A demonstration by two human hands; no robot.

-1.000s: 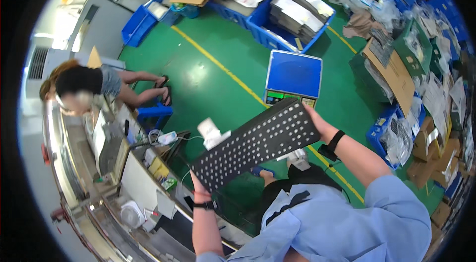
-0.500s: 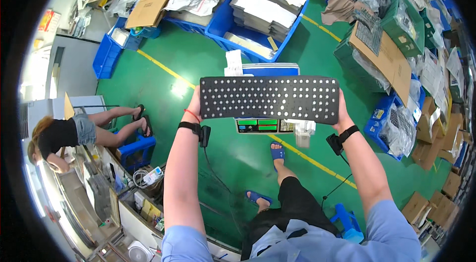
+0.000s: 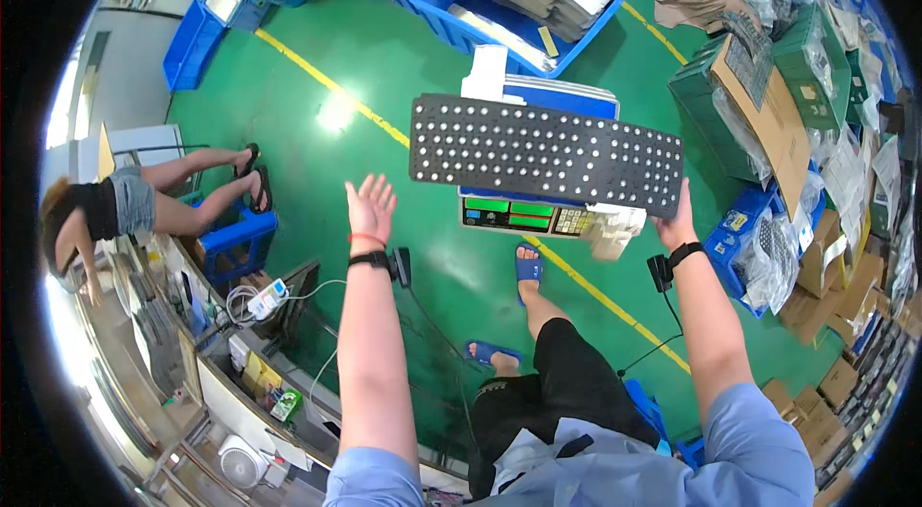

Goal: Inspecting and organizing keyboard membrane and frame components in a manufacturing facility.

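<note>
A long black panel [image 3: 547, 150], shaped like a keyboard and dotted with rows of small white round spots, lies level over a weighing scale [image 3: 523, 217]. My right hand [image 3: 677, 219] grips its lower right corner, the fingers partly hidden by the panel. Off to the left, clear of the panel, my left hand [image 3: 372, 207] is held palm up with its fingers spread and nothing in them. The scale has a blue plate, green displays and a keypad, partly covered by the panel. Whether the panel rests on the scale's plate, I cannot tell.
White paper [image 3: 485, 73] sticks up behind the panel. A blue bin [image 3: 432, 8] with stacked grey-white sheets stands beyond. Green crates [image 3: 812, 60] and bagged items line the right. At left, another person [image 3: 134, 200] sits on a blue stool [image 3: 240, 233] beside a cluttered bench.
My left hand has let go of the panel's left end, moved away and opened. The panel, still in my right hand, now tilts down toward the right in view. The view has shifted.
</note>
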